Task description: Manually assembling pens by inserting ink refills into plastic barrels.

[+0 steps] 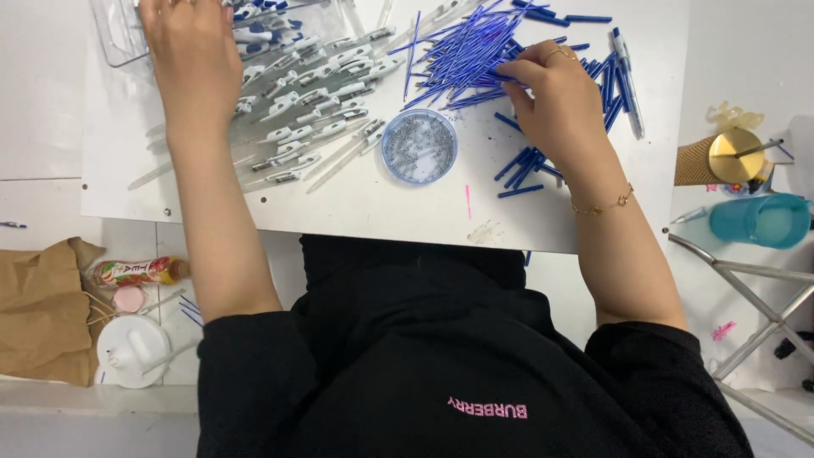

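Broadly, the white desk [356, 203] is carrying all the parts, laid out in groups from one side to the other. A heap of clear pen barrels [314, 110] with white-and-blue clips is spreading across the left part of the desk, partly spilling from a clear plastic tray [114, 38] at the far corner. A pile of thin blue refills [466, 51] is lying at the right, with a few assembled blue pens [626, 80] just beside it. Between the two groups a small round dish [419, 146] is holding tiny metal springs.

The left hand [191, 59] is resting palm-down on the barrel heap, fingers spread flat; whether it is gripping a barrel underneath cannot be told. The right hand [555, 93] is curling loosely at the edge of the refill pile, thumb and forefinger pinching at a refill tip, the other fingers half folded.

Judging from this layout, the step is going well when each hand is drawing a single piece: the right hand should be separating one refill cleanly from the crossed pile, lifting it by the end rather than dragging its neighbours off the desk edge, while the left hand is steadying the barrels so that none is rolling toward the dish.
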